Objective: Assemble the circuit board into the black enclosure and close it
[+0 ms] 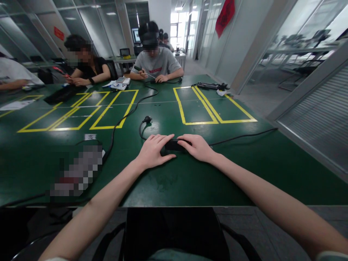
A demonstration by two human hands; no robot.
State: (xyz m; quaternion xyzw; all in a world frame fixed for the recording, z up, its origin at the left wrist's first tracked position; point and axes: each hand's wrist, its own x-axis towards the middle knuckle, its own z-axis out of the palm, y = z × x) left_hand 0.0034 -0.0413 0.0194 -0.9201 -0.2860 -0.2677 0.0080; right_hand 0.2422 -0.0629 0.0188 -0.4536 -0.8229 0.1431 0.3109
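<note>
I have both bare hands on a black block (173, 145) lying flat on the green table (168, 181), directly between them; with a cord at either side, I take it for a power adapter. My left hand (154, 150) straddles one end, fingers stretched along the far edge and thumb spread on the near side. From here I cannot tell whether it presses or merely rests. My right hand (198, 146) is closed over the other end, thumb against the block, which looks to me like the firmer hold. Covering both ends probably stops the block from sliding or turning under the pull of its cords.

Just beyond my left hand, a plug (147, 119) lies on a short curl of cord (140, 131), seemingly left loose so it doesn't tug. A thinner-looking lead (241, 138) runs out past my right hand, clear of both forearms. Farther ahead, yellow tape (201, 123) marks out rectangles, presumably to keep places apart; the block sits on my side of them. Beyond my left forearm lies a pixelated object (77, 172) I cannot make out. Across the table, a co-worker in a grey shirt (157, 67) holds a thin tool.
</note>
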